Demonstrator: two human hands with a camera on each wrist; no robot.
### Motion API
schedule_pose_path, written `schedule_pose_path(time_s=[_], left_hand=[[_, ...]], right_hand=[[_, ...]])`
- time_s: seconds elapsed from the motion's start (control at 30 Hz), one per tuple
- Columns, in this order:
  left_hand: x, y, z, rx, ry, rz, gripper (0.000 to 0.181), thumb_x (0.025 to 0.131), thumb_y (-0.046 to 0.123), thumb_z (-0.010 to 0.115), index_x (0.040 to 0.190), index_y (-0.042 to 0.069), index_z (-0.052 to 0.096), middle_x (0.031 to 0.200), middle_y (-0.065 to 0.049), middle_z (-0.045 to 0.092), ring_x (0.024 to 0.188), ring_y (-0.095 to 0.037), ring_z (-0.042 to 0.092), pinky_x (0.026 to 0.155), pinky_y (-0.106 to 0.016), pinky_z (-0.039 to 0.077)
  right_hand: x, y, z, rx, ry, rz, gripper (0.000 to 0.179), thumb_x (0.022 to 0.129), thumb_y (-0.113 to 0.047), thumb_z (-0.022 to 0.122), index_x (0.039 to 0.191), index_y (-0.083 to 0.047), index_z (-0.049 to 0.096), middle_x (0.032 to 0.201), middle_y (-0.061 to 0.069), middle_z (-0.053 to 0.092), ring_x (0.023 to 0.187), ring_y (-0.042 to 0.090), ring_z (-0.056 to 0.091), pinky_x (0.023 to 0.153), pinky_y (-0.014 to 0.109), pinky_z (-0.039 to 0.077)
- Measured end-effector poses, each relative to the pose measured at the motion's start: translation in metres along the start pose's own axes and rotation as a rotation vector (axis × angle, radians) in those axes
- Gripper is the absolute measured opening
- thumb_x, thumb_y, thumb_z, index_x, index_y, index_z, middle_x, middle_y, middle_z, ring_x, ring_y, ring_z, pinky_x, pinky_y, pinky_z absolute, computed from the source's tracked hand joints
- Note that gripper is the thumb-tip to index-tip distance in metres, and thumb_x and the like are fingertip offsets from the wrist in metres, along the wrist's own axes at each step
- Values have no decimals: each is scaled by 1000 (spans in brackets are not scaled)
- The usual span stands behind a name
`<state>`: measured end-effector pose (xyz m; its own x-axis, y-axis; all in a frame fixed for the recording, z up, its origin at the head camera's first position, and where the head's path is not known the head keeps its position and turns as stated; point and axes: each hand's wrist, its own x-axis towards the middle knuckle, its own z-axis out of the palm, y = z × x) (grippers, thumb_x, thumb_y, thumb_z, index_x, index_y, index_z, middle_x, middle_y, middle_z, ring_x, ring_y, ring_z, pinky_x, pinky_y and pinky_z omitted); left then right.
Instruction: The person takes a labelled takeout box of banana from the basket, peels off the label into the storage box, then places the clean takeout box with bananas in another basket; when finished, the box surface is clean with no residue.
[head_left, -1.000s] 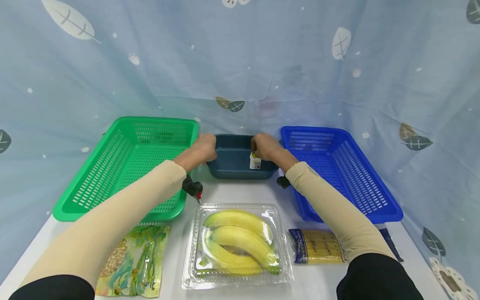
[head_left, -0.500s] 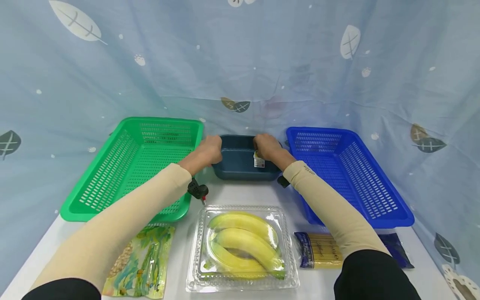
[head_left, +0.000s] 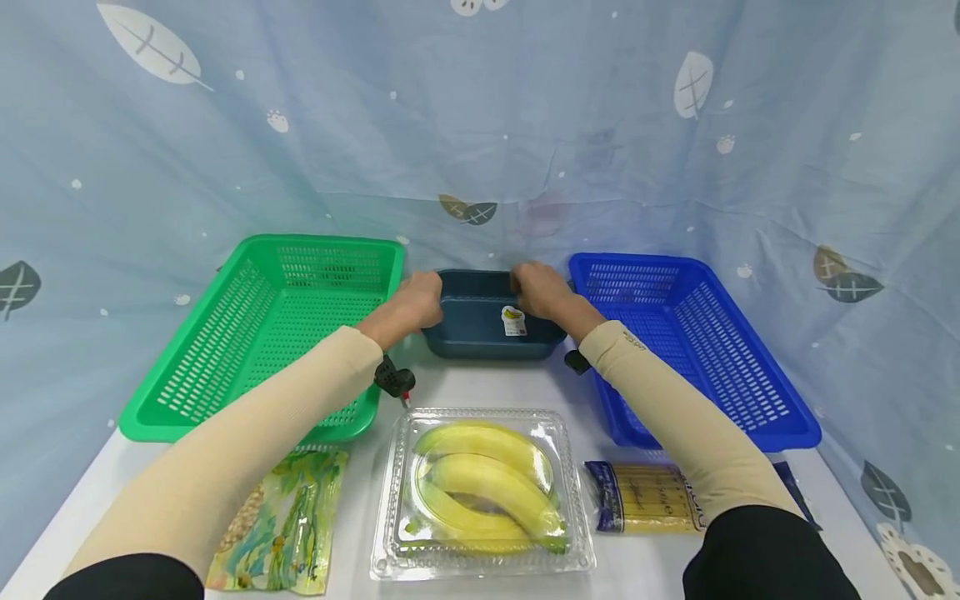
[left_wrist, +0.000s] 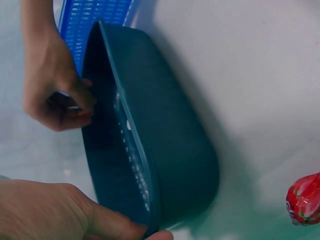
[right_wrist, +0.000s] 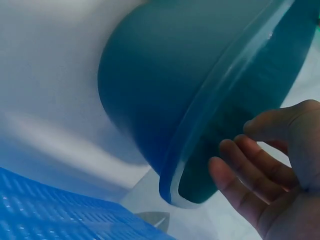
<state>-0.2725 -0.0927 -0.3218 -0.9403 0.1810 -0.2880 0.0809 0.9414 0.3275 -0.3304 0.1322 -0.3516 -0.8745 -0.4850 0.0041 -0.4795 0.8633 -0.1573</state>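
A dark teal plastic basin (head_left: 480, 346) stands at the back between two baskets. My left hand (head_left: 416, 298) holds its left end; in the left wrist view thumb and finger pinch the rim. Over the basin's right end is my right hand (head_left: 542, 290). The right wrist view shows its fingers (right_wrist: 245, 175) loosely bent at the basin's mouth, with nothing between them and the thumb. A white label (head_left: 513, 321) with a banana picture shows low in the basin, just left of the right hand. Perforations (left_wrist: 132, 160) run along the inside.
A green basket (head_left: 187, 433) stands left and a blue basket (head_left: 772, 442) right. In front lie a clear box of bananas (head_left: 483, 492), a green printed pouch (head_left: 288, 525) and a spaghetti pack (head_left: 648, 498). A small red wrapped item (left_wrist: 304, 199) is near my left wrist. A curtain (head_left: 480, 108) hangs behind.
My right hand has shifted to the right, away from the label, which shows more fully. My left hand stays at the basin's left end. The head view has swung slightly.
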Motion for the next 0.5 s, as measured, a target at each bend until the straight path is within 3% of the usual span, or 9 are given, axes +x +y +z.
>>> schedule_pose_path(time_s=[0.37,0.5], left_hand=[[1,-1,1,2,-4,5,19,97,4,60,115,-4,61,104,-19,64,61,-24,68,54,-32,56],[2,0,1,3,-6,12,19,98,3,60,115,-4,61,104,-20,65,58,-23,67,53,-32,57]], right_hand=[[-29,-8,-18,95,14,-21,21,92,-8,66,112,-2,70,105,12,69,95,29,65,81,43,56],[-39,-16,-25,93,13,-43,23,93,-8,64,114,-2,70,107,12,69,97,27,65,82,41,56]])
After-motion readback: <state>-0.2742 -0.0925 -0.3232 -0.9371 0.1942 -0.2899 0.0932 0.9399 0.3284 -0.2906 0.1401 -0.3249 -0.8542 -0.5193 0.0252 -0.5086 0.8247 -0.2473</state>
